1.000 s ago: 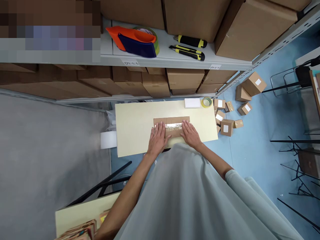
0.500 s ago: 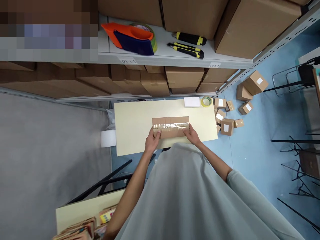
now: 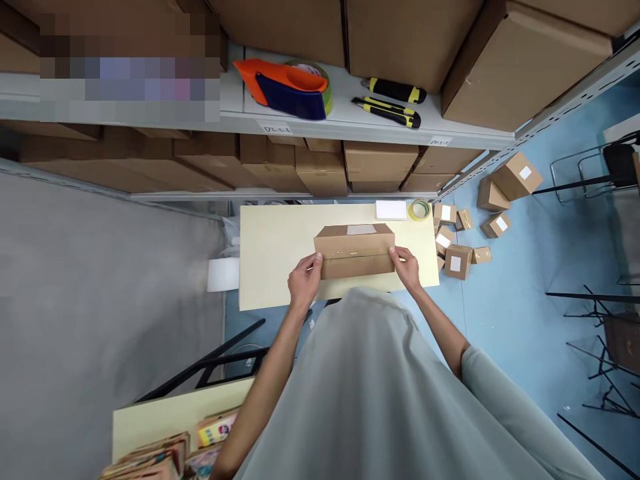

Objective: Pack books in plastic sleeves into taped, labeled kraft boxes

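A long brown cardboard box [image 3: 356, 267] is held by its two ends over the cream tabletop [image 3: 275, 247]. Clear tape runs along the side facing me, and a white label shows on its upper face. My left hand [image 3: 305, 280] grips the left end, thumb on the near face. At the right end, my right hand [image 3: 406, 268] pinches the edge between thumb and fingers. Behind the box lie a white stack of labels or paper [image 3: 391, 210] and a roll of tape [image 3: 419, 210].
Above the table, a metal shelf [image 3: 350, 137] holds cartons, an orange and blue tape dispenser [image 3: 285, 90] and box cutters [image 3: 393, 100]. Several small labelled boxes [image 3: 457, 261] lie on the blue floor at right. A side table [image 3: 150, 417] with printed packets stands at lower left.
The box has been turned in my hands, so the taped face tips toward me and the labelled face shows. My right hand has shifted right and outward to the box's end.
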